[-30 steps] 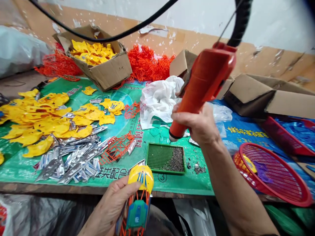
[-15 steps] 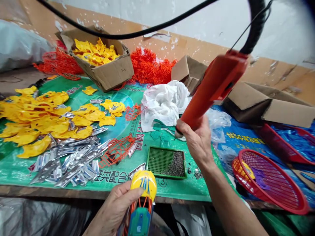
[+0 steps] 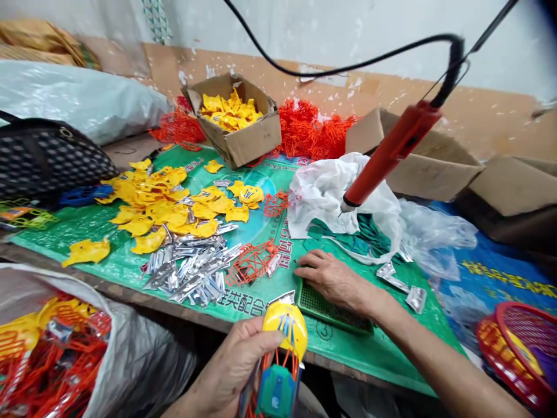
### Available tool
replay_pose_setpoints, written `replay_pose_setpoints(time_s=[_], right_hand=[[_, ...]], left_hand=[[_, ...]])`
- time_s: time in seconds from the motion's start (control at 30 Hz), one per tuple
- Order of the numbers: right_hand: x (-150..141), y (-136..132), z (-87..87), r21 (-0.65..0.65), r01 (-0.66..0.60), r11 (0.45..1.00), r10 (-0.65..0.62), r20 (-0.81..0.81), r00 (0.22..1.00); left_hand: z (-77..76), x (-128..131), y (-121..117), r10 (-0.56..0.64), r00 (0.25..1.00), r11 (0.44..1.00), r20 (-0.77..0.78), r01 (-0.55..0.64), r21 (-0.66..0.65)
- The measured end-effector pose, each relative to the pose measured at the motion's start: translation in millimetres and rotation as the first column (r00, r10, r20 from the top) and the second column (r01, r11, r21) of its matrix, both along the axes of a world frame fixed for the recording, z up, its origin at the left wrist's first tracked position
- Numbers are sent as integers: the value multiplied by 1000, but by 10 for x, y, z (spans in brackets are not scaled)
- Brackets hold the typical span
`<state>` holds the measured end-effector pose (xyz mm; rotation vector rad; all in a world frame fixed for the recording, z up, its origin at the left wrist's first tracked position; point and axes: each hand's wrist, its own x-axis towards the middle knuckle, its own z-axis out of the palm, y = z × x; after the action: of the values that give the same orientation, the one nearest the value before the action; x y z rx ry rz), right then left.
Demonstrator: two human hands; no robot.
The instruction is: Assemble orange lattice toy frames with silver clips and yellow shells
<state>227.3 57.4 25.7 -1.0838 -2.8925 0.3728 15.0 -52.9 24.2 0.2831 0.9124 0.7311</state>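
At the lower middle, my left hand (image 3: pixel 237 363) is closed round a plastic toy car body (image 3: pixel 282 342) with a yellow shell, thin orange bars and a teal block. The thumb lies on the yellow shell. My right hand (image 3: pixel 333 280) is over the green screw tray (image 3: pixel 307 299), palm down, fingers apart and bent at its far edge. It hides much of the tray, and its fingertips are partly out of sight. Above it a red electric screwdriver (image 3: pixel 387 154) hangs tilted from its cable, free of either hand.
Yellow shells (image 3: pixel 161 197), silvery parts (image 3: pixel 195 267) and an orange frame (image 3: pixel 250 264) lie on the green sheet. Behind stands a carton (image 3: pixel 255 139) of yellow shells. A white bag (image 3: pixel 319 191) with green pieces sits centre right. A sack (image 3: pixel 143 348) of parts is lower left.
My right hand has let go of the screwdriver and moved down to the screw tray. The view has turned left. My left hand still holds the toy car body.
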Motion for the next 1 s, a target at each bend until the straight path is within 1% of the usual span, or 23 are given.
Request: replay_pose_setpoints(time_s=[0.1, 0.17, 0.3, 0.4, 0.47, 0.57, 0.7, 0.77, 0.83, 0.9, 1.0], right_hand=[[87, 163, 17, -3, -29, 1000, 29, 10, 1000], [211, 225, 34, -11, -2, 1000, 3, 14, 1000], [597, 222, 101, -18, 136, 990, -136, 9, 991], [954, 145, 133, -6, 277, 961, -277, 1, 961], [1182, 78, 134, 14, 383, 924, -382, -12, 924], [1459, -40, 127, 31, 523, 852, -521, -45, 852], [1710, -244, 138, 23, 667, 744, -664, -81, 743], [1808, -372, 148, 19, 726, 688, -721, -101, 686], [1876, -520, 149, 11, 776, 631, -768, -131, 626], [1880, -690, 130, -7, 815, 580, -804, -170, 570], [1713, -963, 57, -50, 843, 535, -831, -212, 515]], left_hand=[[-35, -48, -23, 25, 999, 999, -33, -26, -20], [-61, -95, -30, 40, 997, 998, -70, -43, -51], [-74, -139, -41, 70, 986, 990, -152, -87, -108], [-59, -104, -42, 97, 978, 985, -184, -121, -124], [-58, -62, -36, 82, 983, 988, -166, -102, -117], [-73, 1, -21, 29, 993, 994, -117, -41, -105], [-77, 44, -8, -52, 996, 997, -69, 47, -65], [-64, 44, -8, -58, 996, 998, -66, 56, -33], [-53, 36, -12, -43, 997, 999, -62, 42, -20], [-54, 28, -19, -36, 997, 999, -64, 34, -24], [-82, 26, -25, -47, 996, 998, -74, 45, -34]])
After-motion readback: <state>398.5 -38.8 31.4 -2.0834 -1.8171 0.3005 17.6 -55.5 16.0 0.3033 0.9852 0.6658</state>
